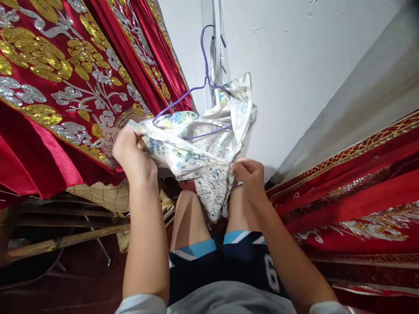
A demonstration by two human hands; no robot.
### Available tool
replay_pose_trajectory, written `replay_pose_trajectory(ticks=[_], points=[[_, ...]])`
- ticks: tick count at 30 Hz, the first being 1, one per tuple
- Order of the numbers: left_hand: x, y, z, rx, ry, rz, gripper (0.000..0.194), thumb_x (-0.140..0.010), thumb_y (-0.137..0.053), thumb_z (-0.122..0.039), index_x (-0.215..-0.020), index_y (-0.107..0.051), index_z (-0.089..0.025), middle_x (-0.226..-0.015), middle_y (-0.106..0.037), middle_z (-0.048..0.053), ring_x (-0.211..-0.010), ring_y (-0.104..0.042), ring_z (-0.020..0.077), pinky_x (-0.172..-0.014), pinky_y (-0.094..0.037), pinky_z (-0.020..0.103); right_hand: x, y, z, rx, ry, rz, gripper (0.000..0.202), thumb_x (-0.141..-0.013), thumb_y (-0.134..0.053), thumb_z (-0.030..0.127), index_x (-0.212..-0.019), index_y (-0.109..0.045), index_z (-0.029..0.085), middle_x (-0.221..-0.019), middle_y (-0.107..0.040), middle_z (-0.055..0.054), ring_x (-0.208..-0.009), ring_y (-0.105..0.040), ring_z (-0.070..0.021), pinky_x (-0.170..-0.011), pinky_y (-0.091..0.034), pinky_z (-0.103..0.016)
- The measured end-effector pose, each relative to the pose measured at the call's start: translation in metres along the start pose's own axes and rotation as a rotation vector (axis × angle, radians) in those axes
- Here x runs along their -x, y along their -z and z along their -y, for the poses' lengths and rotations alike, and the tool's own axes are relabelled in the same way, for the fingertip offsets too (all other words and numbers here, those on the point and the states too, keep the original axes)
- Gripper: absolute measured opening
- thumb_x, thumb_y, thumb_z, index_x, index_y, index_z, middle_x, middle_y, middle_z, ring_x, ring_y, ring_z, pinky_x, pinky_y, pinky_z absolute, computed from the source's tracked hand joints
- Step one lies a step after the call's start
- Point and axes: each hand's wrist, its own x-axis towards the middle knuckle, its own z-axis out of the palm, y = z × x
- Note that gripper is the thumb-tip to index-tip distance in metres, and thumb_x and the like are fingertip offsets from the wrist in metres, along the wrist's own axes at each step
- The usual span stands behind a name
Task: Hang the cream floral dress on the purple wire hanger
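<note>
A white garment with a blue, green and yellow floral print (pixel 183 155) hangs on a purple clothes hanger (pixel 205 65). The hanger's hook is caught high on a fitting along the white wall. At the garment's left side, my left hand (pixel 132 152) is closed on the fabric and pulls it outward. My right hand (pixel 250 174) pinches the garment's right edge lower down, near what looks like a zipper. The neck opening gapes, and the hanger's lower bar shows inside it. The garment's bottom narrows to a point above my knees.
Red cloth with gold and silver sequin flowers (pixel 42 56) drapes on the left. More red embroidered cloth (pixel 360 209) lies along the right. A white wall (pixel 294 56) stands ahead. Low on the left are a wooden pole (pixel 65 242) and a netted cream bundle (pixel 101 196).
</note>
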Motion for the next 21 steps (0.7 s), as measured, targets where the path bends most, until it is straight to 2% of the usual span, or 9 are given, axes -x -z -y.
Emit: replay_pose_trajectory(ticks=[3, 5, 6, 9, 12, 14, 17, 19, 21], points=[[0.022, 0.018, 0.030, 0.167, 0.389, -0.263, 0.016, -0.095, -0.049, -0.016, -0.085, -0.062, -0.016, -0.071, -0.064, 0.001, -0.073, -0.062, 0.0117, -0.070, -0.054, 0.022, 0.022, -0.009, -0.005, -0.136, -0.091, -0.016, 0.022, -0.074, -0.062, 0.025, -0.053, -0.056, 0.020, -0.045, -0.040, 0.005, -0.044, -0.032, -0.0090, -0.046, -0.024, -0.026], [0.046, 0.019, 0.043, 0.228, 0.567, -0.324, 0.017, -0.092, -0.048, -0.014, -0.093, -0.065, -0.015, -0.070, -0.066, 0.002, -0.070, -0.064, 0.0106, -0.065, -0.054, 0.017, 0.034, -0.016, -0.013, -0.218, -0.138, -0.060, 0.022, -0.075, -0.060, 0.028, -0.054, -0.055, 0.021, -0.044, -0.037, 0.006, -0.042, -0.031, -0.0091, -0.045, -0.025, -0.026], [0.059, 0.018, 0.048, 0.250, 0.622, -0.318, 0.019, -0.091, -0.048, -0.014, -0.096, -0.066, -0.014, -0.071, -0.067, 0.002, -0.070, -0.065, 0.0107, -0.065, -0.054, 0.017, 0.039, -0.018, -0.017, -0.248, -0.152, -0.081, 0.023, -0.075, -0.059, 0.029, -0.055, -0.053, 0.021, -0.044, -0.036, 0.006, -0.042, -0.031, -0.0092, -0.045, -0.026, -0.026], [0.101, 0.010, 0.053, 0.267, 0.643, -0.220, 0.025, -0.089, -0.049, -0.023, -0.103, -0.068, -0.015, -0.085, -0.073, 0.007, -0.090, -0.070, 0.0167, -0.081, -0.058, 0.025, 0.051, -0.016, -0.030, -0.248, -0.177, -0.095, 0.023, -0.076, -0.056, 0.031, -0.056, -0.050, 0.021, -0.046, -0.036, 0.006, -0.043, -0.031, -0.0093, -0.046, -0.025, -0.026], [0.137, 0.003, 0.048, 0.258, 0.651, -0.150, 0.027, -0.086, -0.055, -0.038, -0.095, -0.069, -0.016, -0.094, -0.074, 0.010, -0.102, -0.068, 0.0228, -0.094, -0.054, 0.035, 0.058, -0.005, -0.038, -0.211, -0.190, -0.125, 0.026, -0.076, -0.058, 0.028, -0.053, -0.047, 0.021, -0.047, -0.033, 0.005, -0.045, -0.029, -0.0100, -0.046, -0.022, -0.027], [0.153, -0.003, 0.040, 0.279, 0.686, -0.111, 0.028, -0.082, -0.061, -0.045, -0.083, -0.065, -0.018, -0.087, -0.072, 0.008, -0.094, -0.069, 0.0228, -0.091, -0.054, 0.036, 0.060, 0.002, -0.040, -0.199, -0.195, -0.146, 0.028, -0.076, -0.058, 0.026, -0.051, -0.045, 0.022, -0.047, -0.032, 0.005, -0.047, -0.028, -0.0107, -0.047, -0.021, -0.028], [0.167, -0.017, 0.023, 0.301, 0.696, 0.010, 0.028, -0.078, -0.070, -0.044, -0.077, -0.055, -0.020, -0.075, -0.064, 0.001, -0.073, -0.065, 0.0165, -0.073, -0.055, 0.029, 0.062, 0.007, -0.043, -0.101, -0.188, -0.140, 0.031, -0.078, -0.058, 0.027, -0.052, -0.042, 0.022, -0.050, -0.033, 0.004, -0.050, -0.028, -0.0118, -0.049, -0.022, -0.029], [0.175, -0.029, 0.011, 0.282, 0.659, 0.096, 0.027, -0.080, -0.070, -0.041, -0.078, -0.053, -0.020, -0.072, -0.059, -0.002, -0.064, -0.059, 0.0128, -0.062, -0.050, 0.024, 0.062, 0.007, -0.044, -0.023, -0.142, -0.189, 0.033, -0.082, -0.060, 0.032, -0.056, -0.043, 0.022, -0.055, -0.035, 0.003, -0.053, -0.032, -0.0130, -0.051, -0.027, -0.029], [0.184, -0.041, 0.001, 0.239, 0.605, 0.182, 0.027, -0.085, -0.066, -0.044, -0.080, -0.054, -0.021, -0.073, -0.058, -0.001, -0.063, -0.057, 0.0124, -0.061, -0.048, 0.024, 0.061, 0.006, -0.044, 0.007, -0.085, -0.228, 0.030, -0.087, -0.056, 0.041, -0.065, -0.050, 0.022, -0.064, -0.045, 0.001, -0.061, -0.042, -0.0154, -0.057, -0.035, -0.029]])
